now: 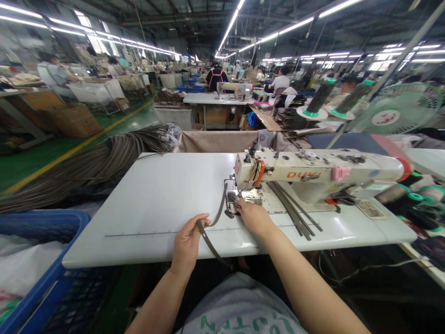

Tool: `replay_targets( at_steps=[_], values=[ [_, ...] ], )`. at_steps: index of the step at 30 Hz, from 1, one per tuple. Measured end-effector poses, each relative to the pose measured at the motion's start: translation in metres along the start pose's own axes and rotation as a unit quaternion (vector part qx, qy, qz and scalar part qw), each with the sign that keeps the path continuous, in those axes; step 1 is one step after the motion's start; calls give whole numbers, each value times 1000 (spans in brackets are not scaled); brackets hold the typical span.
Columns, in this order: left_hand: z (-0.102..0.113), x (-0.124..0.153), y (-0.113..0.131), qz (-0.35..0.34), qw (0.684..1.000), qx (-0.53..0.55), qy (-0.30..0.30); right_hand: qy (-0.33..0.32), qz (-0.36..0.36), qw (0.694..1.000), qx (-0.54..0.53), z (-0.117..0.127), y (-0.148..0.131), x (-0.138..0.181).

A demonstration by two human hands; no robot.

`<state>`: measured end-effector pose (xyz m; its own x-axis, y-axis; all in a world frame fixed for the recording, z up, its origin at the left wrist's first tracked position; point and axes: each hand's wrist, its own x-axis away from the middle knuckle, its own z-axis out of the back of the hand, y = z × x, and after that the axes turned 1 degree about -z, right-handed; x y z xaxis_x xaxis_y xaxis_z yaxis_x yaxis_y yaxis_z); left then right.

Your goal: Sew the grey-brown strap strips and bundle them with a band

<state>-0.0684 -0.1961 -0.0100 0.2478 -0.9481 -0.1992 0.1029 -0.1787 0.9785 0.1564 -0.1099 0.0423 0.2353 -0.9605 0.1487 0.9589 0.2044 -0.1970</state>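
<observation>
Item 1: strap (219, 212), dark and narrow. It runs from the desk (156, 195) front edge at 6 o'clock up to the needle of the sewing machine (313, 171), and its tail hangs off the edge.
Item 2: your left hand (187, 241), pinched closed on the strap, seemingly to keep it taut and in line.
Item 3: your right hand (252, 215), fingertips at the presser foot, probably steadying the strap's end. You cannot tell whether they pinch or only press.
Item 4: spare straps (294, 213), at 3 o'clock of the needle, within easy reach.
Item 5: heap of straps (86, 167), at 10 o'clock, off the desk.
</observation>
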Motion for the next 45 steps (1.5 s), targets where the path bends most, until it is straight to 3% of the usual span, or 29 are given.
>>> replay_targets(
  at_steps=[7, 12, 20, 26, 30, 34, 39, 45],
  values=[
    [-1, -2, 9, -24, 1000, -11, 0, 6, 98, 990, -99, 0, 32, 22],
    [-4, -3, 13, -20, 1000, 13, -5, 2, 143, 959, -247, -5, 38, 39],
    [-21, -2, 10, 53, 987, 150, -12, 49, 106, 892, -436, -18, 32, 64],
    [-28, -1, 24, 67, 983, 162, -62, 70, 89, 898, -425, -9, 20, 76],
    [-33, 1, 33, 119, 968, 205, -82, 118, 171, 893, -400, -8, 4, 75],
    [-34, 2, 41, 203, 933, 269, -125, 95, 228, 903, -351, -12, -6, 74],
    [-18, 0, 45, 296, 885, 268, -239, 10, 191, 915, -355, 0, -3, 82],
    [8, -5, 38, 275, 865, 241, -344, -99, 28, 894, -437, 16, 5, 90]
  ],
)
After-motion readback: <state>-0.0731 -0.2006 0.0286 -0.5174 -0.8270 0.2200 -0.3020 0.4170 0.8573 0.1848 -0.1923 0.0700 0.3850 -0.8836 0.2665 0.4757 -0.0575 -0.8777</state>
